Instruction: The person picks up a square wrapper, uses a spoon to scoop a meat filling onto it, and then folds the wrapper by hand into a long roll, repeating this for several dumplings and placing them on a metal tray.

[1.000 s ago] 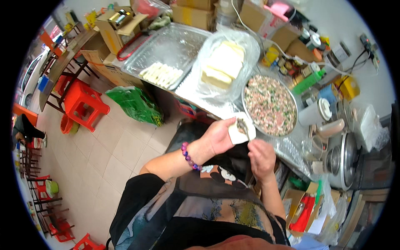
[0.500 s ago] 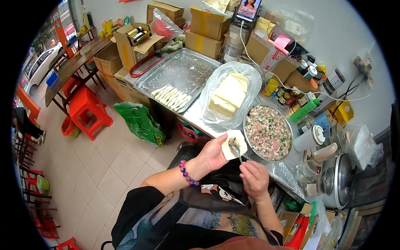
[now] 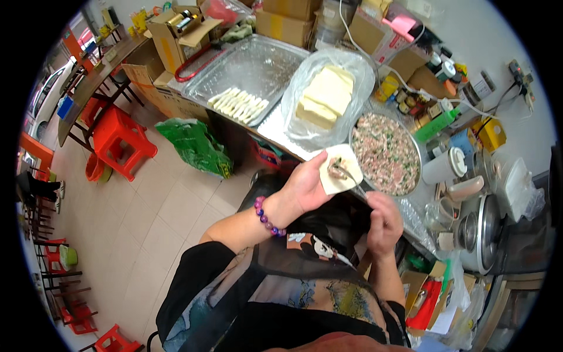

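A square dumpling wrapper (image 3: 332, 184) lies across the fingers of my left hand (image 3: 306, 183), its near edge held by the thumb. A small lump of minced meat filling (image 3: 336, 166) sits near its middle. My right hand (image 3: 385, 222) pinches the handle of a metal spoon (image 3: 359, 188), whose bowl end touches the filling. Just beyond the wrapper stands a round metal bowl of minced meat with green bits (image 3: 387, 154). Beside the bowl, a stack of pale wrappers (image 3: 326, 97) rests in an open clear plastic bag (image 3: 295, 127).
A metal tray (image 3: 258, 64) carries a row of folded dumplings (image 3: 237, 105) along its near side. Jars, a white tumbler (image 3: 444, 166) and a lidded pot (image 3: 485, 240) crowd the right. A green bag (image 3: 196, 146) and red stool (image 3: 123, 142) stand on the floor at left.
The spoon bowl has tilted on the wrapper, and more filling shows there. My right hand has shifted slightly right. The whole view has dipped, so the table things appear higher.
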A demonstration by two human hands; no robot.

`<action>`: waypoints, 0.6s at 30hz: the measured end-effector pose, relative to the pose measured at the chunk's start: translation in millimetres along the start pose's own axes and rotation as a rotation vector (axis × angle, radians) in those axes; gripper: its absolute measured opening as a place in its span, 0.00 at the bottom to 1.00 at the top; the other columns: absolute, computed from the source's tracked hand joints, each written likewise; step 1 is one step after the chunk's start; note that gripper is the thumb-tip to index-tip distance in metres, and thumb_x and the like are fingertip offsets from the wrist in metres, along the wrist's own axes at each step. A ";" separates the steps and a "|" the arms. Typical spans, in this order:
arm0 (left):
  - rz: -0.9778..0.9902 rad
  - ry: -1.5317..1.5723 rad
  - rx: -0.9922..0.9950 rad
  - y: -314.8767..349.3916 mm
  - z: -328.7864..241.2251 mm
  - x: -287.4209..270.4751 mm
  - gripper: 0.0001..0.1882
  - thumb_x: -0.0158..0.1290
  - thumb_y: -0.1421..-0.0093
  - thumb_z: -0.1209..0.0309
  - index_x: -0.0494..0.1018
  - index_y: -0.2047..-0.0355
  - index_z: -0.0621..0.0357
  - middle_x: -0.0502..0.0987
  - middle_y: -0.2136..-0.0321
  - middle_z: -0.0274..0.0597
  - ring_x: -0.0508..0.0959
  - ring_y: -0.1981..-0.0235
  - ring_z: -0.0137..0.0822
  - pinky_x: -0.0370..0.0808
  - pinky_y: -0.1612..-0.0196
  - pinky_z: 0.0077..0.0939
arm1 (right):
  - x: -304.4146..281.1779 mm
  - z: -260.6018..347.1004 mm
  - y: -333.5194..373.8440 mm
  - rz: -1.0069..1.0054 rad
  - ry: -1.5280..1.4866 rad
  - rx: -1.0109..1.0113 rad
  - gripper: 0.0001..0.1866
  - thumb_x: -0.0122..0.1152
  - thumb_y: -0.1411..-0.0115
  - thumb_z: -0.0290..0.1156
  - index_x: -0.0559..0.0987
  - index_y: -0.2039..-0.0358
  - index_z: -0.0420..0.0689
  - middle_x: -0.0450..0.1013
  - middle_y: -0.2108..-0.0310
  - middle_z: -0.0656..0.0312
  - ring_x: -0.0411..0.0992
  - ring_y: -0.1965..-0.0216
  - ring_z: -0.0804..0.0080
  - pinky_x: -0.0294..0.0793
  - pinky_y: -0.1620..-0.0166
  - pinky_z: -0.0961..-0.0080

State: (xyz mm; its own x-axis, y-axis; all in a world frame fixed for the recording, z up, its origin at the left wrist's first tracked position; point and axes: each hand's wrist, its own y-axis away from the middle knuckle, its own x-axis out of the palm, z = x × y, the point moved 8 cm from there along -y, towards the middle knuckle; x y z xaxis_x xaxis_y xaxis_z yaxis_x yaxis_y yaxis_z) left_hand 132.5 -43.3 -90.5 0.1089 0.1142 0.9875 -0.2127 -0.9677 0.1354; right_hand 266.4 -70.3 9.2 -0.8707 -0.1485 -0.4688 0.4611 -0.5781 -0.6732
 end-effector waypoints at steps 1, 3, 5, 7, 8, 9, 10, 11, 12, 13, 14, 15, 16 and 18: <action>0.011 -0.028 0.001 1.1 -0.9 1.5 0.24 0.27 0.34 0.59 0.57 0.45 0.63 0.67 0.49 0.48 0.68 0.49 0.43 0.62 0.43 0.41 | -1.7 -10.4 1.7 -0.013 -0.067 0.086 0.07 0.51 0.43 0.24 0.76 0.66 0.37 0.74 0.66 0.53 0.72 0.63 0.60 0.69 0.58 0.72; 0.057 -0.044 -0.029 6.0 2.4 9.2 0.24 0.28 0.34 0.59 0.57 0.45 0.63 0.66 0.49 0.48 0.68 0.48 0.43 0.62 0.43 0.41 | 2.4 -35.8 8.9 0.038 -0.318 0.313 0.08 0.49 0.41 0.25 0.76 0.66 0.36 0.74 0.67 0.54 0.72 0.64 0.65 0.69 0.57 0.75; 0.084 -0.062 -0.077 7.6 9.6 10.8 0.23 0.29 0.34 0.59 0.57 0.46 0.63 0.66 0.49 0.48 0.68 0.48 0.44 0.63 0.44 0.42 | 2.2 -58.8 17.7 -0.041 -0.483 0.494 0.10 0.47 0.39 0.26 0.75 0.66 0.33 0.74 0.68 0.55 0.71 0.64 0.71 0.68 0.57 0.77; 0.139 -0.091 -0.111 7.9 14.8 15.7 0.23 0.29 0.34 0.60 0.58 0.46 0.63 0.66 0.50 0.49 0.68 0.48 0.45 0.63 0.44 0.42 | -2.4 -81.4 25.4 -0.204 -0.622 0.577 0.11 0.47 0.39 0.27 0.75 0.65 0.32 0.74 0.68 0.55 0.72 0.64 0.71 0.68 0.57 0.76; 0.131 -0.106 -0.101 7.8 15.9 16.5 0.23 0.30 0.34 0.60 0.58 0.46 0.64 0.66 0.50 0.50 0.68 0.49 0.44 0.64 0.44 0.42 | -4.8 -82.8 27.0 -0.225 -0.617 0.577 0.11 0.47 0.39 0.27 0.75 0.65 0.32 0.74 0.68 0.55 0.72 0.64 0.70 0.68 0.57 0.76; 0.116 -0.114 -0.103 6.6 15.9 14.2 0.23 0.30 0.34 0.60 0.58 0.46 0.64 0.66 0.50 0.50 0.68 0.49 0.44 0.64 0.44 0.41 | -6.9 -83.9 26.9 -0.244 -0.614 0.573 0.11 0.48 0.39 0.28 0.75 0.65 0.33 0.74 0.67 0.55 0.72 0.64 0.70 0.68 0.57 0.75; 0.102 -0.122 -0.106 5.3 15.3 11.0 0.23 0.29 0.34 0.60 0.58 0.47 0.64 0.67 0.50 0.50 0.69 0.49 0.44 0.64 0.44 0.41 | -9.4 -84.4 27.3 -0.262 -0.610 0.570 0.11 0.48 0.38 0.28 0.75 0.65 0.33 0.74 0.67 0.55 0.72 0.63 0.70 0.68 0.57 0.75; 0.088 -0.130 -0.108 4.1 15.3 7.8 0.23 0.29 0.34 0.60 0.58 0.47 0.65 0.67 0.50 0.50 0.69 0.49 0.44 0.64 0.44 0.41 | -15.0 -80.2 26.0 -0.269 -0.514 0.505 0.10 0.49 0.39 0.28 0.75 0.65 0.34 0.74 0.67 0.54 0.72 0.63 0.69 0.69 0.57 0.74; 0.079 -0.136 -0.111 3.1 15.2 5.0 0.23 0.29 0.34 0.60 0.58 0.47 0.65 0.67 0.50 0.50 0.69 0.49 0.44 0.64 0.44 0.40 | -19.7 -75.4 24.2 -0.272 -0.421 0.440 0.10 0.49 0.39 0.28 0.75 0.65 0.34 0.74 0.67 0.54 0.72 0.63 0.68 0.69 0.57 0.73; 0.070 -0.142 -0.114 2.2 15.3 1.8 0.23 0.29 0.34 0.60 0.58 0.47 0.65 0.67 0.50 0.50 0.69 0.49 0.44 0.64 0.45 0.40 | -23.6 -69.8 22.0 -0.275 -0.328 0.375 0.10 0.50 0.40 0.28 0.75 0.65 0.35 0.74 0.67 0.54 0.72 0.63 0.66 0.69 0.57 0.72; 0.061 -0.149 -0.116 1.6 15.3 -0.7 0.23 0.29 0.34 0.60 0.58 0.47 0.65 0.67 0.50 0.50 0.69 0.49 0.44 0.64 0.45 0.40 | -22.4 -54.3 14.4 -0.193 -0.205 0.226 0.09 0.52 0.41 0.28 0.76 0.65 0.36 0.74 0.66 0.54 0.72 0.64 0.65 0.70 0.58 0.71; 0.057 -0.161 -0.118 0.5 15.4 -2.3 0.23 0.29 0.34 0.60 0.58 0.47 0.65 0.67 0.50 0.50 0.69 0.49 0.44 0.64 0.44 0.40 | -20.5 -37.2 7.3 -0.111 -0.080 0.077 0.08 0.53 0.42 0.27 0.76 0.65 0.37 0.74 0.66 0.54 0.72 0.64 0.63 0.70 0.58 0.70; 0.053 -0.173 -0.119 -0.3 15.4 -3.7 0.23 0.29 0.34 0.60 0.58 0.47 0.65 0.67 0.50 0.49 0.69 0.49 0.43 0.64 0.44 0.40 | -15.7 -21.3 3.4 -0.029 0.045 -0.072 0.08 0.55 0.44 0.27 0.76 0.65 0.38 0.74 0.66 0.54 0.72 0.64 0.62 0.70 0.59 0.69; 0.052 -0.184 -0.108 -2.4 13.6 -3.9 0.24 0.28 0.33 0.60 0.58 0.47 0.66 0.67 0.50 0.49 0.69 0.49 0.43 0.63 0.44 0.40 | 2.9 -4.3 4.2 0.144 0.246 -0.240 0.12 0.62 0.53 0.26 0.77 0.65 0.42 0.74 0.64 0.58 0.72 0.62 0.59 0.71 0.61 0.67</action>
State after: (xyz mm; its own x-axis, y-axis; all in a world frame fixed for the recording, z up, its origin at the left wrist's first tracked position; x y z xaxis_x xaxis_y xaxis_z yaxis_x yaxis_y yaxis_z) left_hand 145.7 -44.5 -95.8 0.2686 0.0123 0.9632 -0.3245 -0.9403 0.1025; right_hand 266.5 -69.7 2.6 -0.7402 -0.0006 -0.6724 0.6284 -0.3562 -0.6915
